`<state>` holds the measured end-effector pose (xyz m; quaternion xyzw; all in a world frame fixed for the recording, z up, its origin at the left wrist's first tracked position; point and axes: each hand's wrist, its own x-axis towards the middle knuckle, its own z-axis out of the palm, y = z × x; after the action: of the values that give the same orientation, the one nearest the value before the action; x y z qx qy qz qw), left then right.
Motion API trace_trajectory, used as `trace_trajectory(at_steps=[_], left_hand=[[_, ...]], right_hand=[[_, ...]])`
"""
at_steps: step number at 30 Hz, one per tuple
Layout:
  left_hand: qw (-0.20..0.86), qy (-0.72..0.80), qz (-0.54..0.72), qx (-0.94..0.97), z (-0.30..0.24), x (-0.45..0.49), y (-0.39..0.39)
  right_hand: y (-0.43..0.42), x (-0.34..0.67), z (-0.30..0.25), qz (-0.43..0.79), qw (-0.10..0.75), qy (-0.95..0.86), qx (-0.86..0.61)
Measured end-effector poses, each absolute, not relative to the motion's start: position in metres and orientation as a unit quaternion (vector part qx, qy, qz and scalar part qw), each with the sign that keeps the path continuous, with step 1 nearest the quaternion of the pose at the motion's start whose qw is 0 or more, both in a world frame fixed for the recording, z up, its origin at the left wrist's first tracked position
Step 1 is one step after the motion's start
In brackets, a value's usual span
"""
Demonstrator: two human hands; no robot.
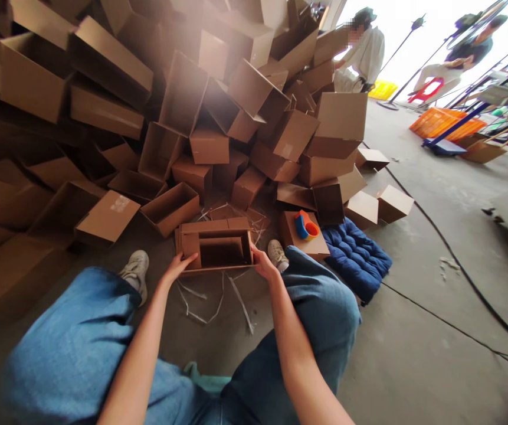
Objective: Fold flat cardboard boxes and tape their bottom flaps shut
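Note:
Between my knees is a brown cardboard box, its opening facing me and flaps partly folded. My left hand grips its left side, the fingers reaching over the left flap. At the opposite end my right hand holds the right edge, with some fingers hidden behind the cardboard. Strips of white strapping lie on the floor beneath and around the box. A tape dispenser in blue, orange and red rests on another closed carton beside my right foot.
A big heap of open cardboard boxes rises in front and to the left. Right of me lie a dark blue cushion and a black cable. Farther off are an orange crate and two people, one beside the heap.

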<state>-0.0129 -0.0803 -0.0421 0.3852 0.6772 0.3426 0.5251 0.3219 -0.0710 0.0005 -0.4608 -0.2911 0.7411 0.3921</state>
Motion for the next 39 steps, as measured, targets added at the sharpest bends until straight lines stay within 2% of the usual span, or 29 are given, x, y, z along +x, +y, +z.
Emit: trace_trajectory(at_steps=[6,10,17,39], left_hand=[[0.447,0.727,0.321,0.410,-0.052,-0.013,-0.075],[0.461,0.716,0.334,0.403,-0.049,-0.014,-0.077],[0.474,0.714,0.352,0.376,-0.043,-0.008,-0.082],[0.506,0.704,0.383,0.319,-0.043,-0.002,-0.079]], right_hand=[[-0.073,0.322,-0.004,0.743,0.394,-0.304,-0.448],[-0.075,0.317,-0.017,0.702,0.368,-0.310,-0.524],[-0.067,0.308,-0.034,0.627,0.380,-0.337,-0.590],[-0.057,0.313,-0.059,0.636,0.395,-0.341,-0.569]])
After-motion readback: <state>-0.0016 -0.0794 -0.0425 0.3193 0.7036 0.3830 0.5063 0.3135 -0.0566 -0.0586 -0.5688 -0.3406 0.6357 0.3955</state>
